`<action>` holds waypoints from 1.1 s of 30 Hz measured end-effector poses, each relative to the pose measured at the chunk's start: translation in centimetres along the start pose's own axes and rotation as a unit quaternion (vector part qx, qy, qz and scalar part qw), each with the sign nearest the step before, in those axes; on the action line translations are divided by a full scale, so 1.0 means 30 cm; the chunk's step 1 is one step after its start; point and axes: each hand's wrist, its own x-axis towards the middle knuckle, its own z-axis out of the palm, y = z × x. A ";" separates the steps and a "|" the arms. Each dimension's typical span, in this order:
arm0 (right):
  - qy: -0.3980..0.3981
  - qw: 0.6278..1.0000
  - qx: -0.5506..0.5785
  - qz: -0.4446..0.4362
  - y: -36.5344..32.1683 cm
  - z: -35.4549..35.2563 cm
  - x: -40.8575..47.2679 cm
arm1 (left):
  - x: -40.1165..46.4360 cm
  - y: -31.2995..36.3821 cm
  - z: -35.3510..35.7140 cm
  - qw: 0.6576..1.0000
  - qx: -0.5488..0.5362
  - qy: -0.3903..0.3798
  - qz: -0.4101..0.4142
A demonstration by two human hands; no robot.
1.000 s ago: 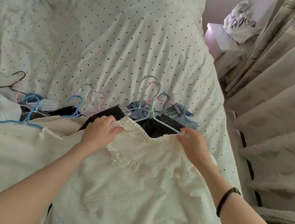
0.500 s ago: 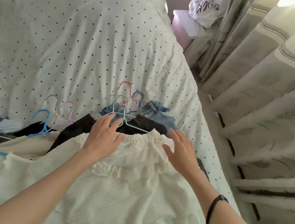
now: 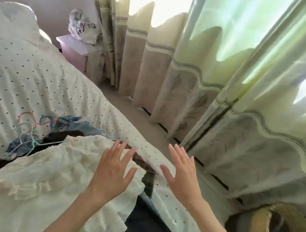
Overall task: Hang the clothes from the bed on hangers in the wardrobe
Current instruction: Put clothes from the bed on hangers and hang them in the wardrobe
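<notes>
Cream ruffled garment (image 3: pixel 51 177); white black-dotted bedspread (image 3: pixel 22 76); pink, blue hangers (image 3: pixel 32 125).

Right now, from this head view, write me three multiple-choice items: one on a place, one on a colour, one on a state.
1. Where do the wire hangers lie?
A. on the bed, left of the hands
B. on the curtain rail
C. on the floor

2. What colour is the ruffled garment under the left hand?
A. red
B. cream white
C. navy

3. How is the right hand?
A. fist round a hanger
B. open, fingers spread
C. pinching the curtain

Key: 1 A, they sit on the dotted bedspread by the denim; 2 B, its fabric is pale cream; 3 B, the fingers are straight and hold nothing.
</notes>
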 end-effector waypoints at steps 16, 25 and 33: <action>0.286 0.880 -0.082 0.370 0.503 -0.657 -1.524 | -0.453 1.404 0.166 0.883 -0.130 -0.110 0.437; 0.358 0.726 -0.143 0.570 0.528 -0.796 -2.175 | -0.783 2.027 0.254 0.729 -0.130 -0.154 0.654; 0.372 0.563 -0.190 0.713 0.540 -0.838 -2.516 | -1.005 2.434 0.402 0.583 -0.159 -0.229 0.763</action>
